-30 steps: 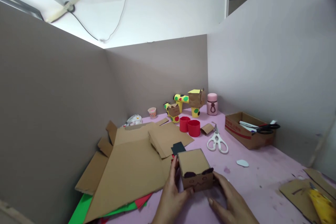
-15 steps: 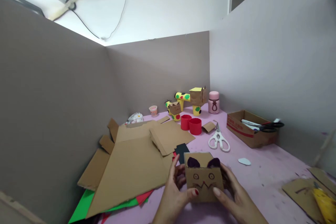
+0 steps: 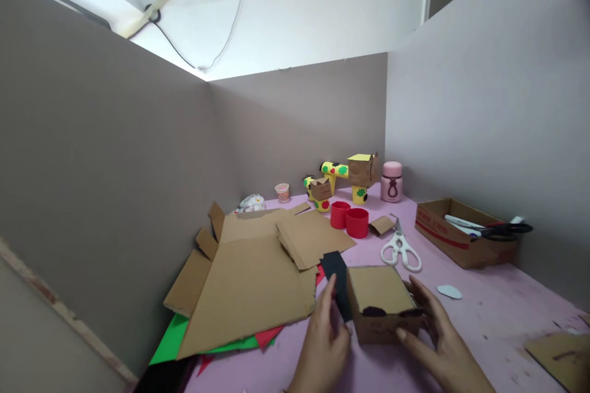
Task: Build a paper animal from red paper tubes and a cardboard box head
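Observation:
A small cardboard box [image 3: 378,295] with dark ear shapes along its front top edge sits on the pink table [image 3: 488,313], plain top face up. My left hand [image 3: 325,341] presses its straight fingers against the box's left side, next to a black paper strip [image 3: 338,276]. My right hand [image 3: 437,338] wraps the right side, thumb on the front face. The box is held between both hands.
Flat cardboard sheets [image 3: 249,282] over green and red paper [image 3: 173,344] lie to the left. Behind are two red cups [image 3: 350,219], white scissors [image 3: 401,250], yellow tube figures [image 3: 343,178], a pink bottle [image 3: 391,182] and an open carton [image 3: 461,245] with markers. Grey partitions enclose the table.
The box, tipped up half a second ago to show its drawn face, is back down with the plain top up. My view has turned left, so things sit further right.

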{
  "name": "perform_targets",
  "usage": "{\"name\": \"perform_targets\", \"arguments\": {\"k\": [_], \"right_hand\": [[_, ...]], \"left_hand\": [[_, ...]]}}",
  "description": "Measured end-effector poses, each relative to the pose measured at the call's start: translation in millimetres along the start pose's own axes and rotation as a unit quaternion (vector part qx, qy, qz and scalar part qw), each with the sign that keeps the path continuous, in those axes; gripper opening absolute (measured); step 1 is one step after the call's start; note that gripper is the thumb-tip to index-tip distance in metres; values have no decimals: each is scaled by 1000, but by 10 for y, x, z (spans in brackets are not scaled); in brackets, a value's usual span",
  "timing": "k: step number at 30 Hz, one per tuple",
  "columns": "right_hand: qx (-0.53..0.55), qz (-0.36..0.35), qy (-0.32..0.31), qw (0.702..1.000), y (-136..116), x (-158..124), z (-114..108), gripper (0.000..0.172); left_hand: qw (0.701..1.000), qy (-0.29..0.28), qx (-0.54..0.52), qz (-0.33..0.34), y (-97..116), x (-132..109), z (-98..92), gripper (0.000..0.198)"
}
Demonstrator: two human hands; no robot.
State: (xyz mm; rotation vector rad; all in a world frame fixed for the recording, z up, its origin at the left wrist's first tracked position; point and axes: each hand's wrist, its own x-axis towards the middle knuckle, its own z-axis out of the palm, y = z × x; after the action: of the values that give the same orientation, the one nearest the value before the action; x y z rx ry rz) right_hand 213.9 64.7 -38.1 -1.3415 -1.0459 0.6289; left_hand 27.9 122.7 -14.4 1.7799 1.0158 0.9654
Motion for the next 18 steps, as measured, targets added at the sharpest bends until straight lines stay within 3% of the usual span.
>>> {"name": "perform_targets", "arguments": {"k": [3,6,12,18], "right_hand": [[-23,-17,27,999,-93,-50,39,88],[-81,-60,58,993,-171,-150,128,100],[-180,-174,91,964,-180,-223,287,102],[-179,-165,92,966,-132,-202,281,111]], "left_hand": [[995,88,47,-27,-1,14,-13,59],[986,80,145,-21,54,38,19,57],[953,96,279,-64,278,255,170,64],[918,146,324,-174,347,517,299,76]]}}
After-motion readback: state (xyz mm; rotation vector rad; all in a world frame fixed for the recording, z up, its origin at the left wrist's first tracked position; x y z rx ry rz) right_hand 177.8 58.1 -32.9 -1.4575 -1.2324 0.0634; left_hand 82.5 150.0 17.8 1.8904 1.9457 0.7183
